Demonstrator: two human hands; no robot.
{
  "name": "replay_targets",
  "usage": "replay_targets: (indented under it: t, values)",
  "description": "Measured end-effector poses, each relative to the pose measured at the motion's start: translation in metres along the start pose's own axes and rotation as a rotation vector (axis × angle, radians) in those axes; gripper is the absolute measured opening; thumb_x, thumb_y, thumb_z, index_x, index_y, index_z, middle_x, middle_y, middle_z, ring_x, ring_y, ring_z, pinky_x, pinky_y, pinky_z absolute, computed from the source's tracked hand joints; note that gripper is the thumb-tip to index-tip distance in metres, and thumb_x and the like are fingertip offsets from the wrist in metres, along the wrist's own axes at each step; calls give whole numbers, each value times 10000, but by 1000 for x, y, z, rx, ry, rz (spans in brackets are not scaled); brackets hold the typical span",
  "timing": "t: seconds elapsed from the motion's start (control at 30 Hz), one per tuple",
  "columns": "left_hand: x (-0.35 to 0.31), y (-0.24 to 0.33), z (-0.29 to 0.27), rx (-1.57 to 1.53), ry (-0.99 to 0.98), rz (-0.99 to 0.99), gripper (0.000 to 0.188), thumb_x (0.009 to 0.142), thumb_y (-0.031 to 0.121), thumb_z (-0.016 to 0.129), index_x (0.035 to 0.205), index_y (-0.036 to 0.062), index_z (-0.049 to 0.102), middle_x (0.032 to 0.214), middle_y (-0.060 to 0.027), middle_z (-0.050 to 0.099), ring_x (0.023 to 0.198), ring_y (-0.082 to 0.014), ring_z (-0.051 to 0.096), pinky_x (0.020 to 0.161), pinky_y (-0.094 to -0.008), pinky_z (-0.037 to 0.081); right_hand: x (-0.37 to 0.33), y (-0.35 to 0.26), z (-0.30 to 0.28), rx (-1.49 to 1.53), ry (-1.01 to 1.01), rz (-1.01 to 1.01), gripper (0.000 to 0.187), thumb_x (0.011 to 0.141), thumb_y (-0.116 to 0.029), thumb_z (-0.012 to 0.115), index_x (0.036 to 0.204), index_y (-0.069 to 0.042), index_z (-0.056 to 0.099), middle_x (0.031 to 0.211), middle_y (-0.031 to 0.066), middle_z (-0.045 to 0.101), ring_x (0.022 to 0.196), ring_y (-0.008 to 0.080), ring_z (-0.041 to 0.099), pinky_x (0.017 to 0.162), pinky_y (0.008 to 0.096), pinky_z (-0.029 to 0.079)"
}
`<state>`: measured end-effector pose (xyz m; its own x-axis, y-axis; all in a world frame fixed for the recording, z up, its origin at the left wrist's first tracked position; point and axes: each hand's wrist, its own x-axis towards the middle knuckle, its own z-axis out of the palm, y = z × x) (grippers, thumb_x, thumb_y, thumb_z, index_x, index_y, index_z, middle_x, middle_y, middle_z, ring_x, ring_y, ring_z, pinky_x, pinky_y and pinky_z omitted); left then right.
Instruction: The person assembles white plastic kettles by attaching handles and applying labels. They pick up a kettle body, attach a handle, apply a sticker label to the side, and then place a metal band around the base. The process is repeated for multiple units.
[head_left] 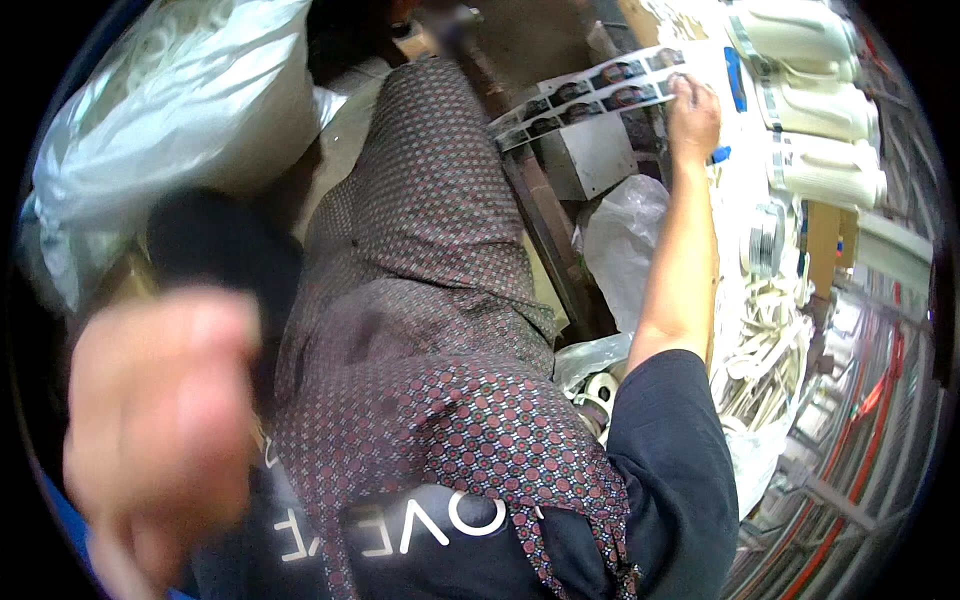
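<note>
— Where is our right hand (692, 112)?

— Stretched out at the near end of the label strip (590, 90), fingers pinching it, so we are grasping the strip. The strip runs away from the hand toward the left, over a grey metal box (592, 155).

— And past the strip?

— Three white jugs (820, 105) lie on their sides just right of it, on the white tabletop (735, 240). A tape roll (765, 238) sits below the jugs, nearer us than the strip.

— Our left hand (160, 420)?

— Far from the strip, close to the camera, blurred (we cannot tell whether it is clenched or released). A dark blurred shape (215, 240) sits just above it. A big plastic bag (180, 100) lies well left of the strip.
</note>
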<state>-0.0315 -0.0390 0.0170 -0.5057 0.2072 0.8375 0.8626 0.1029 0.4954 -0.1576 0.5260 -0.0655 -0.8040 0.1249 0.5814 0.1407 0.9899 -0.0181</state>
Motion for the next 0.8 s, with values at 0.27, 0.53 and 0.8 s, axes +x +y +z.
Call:
replay_targets:
  t: [0.27,0.53,0.8]
  values:
    - [-92,-88,117,-240,-122,-634,539,948,18,519,1453,36,329,1419,-199,464,1276,-290,505,1005,-369,438,-118,-220,-64,589,145,-526,42,676,-107,632,701,-92,603,831,74,611,813,260,595,832,459,462]
    - [-80,-112,108,124,-377,-462,570,701,236,847,1165,6,609,1060,-122,669,1046,-277,628,1010,-409,425,-127,-278,-29,1092,-228,-570,177,690,-91,714,860,-104,666,892,50,593,869,260,587,853,387,443]
    - [-120,-122,118,-52,-320,-848,139,827,99,742,823,-18,668,693,-77,652,636,-112,602,605,-263,471,-141,-262,4,1186,-373,-151,96,791,-124,731,870,-73,713,860,60,676,840,243,649,771,336,481]
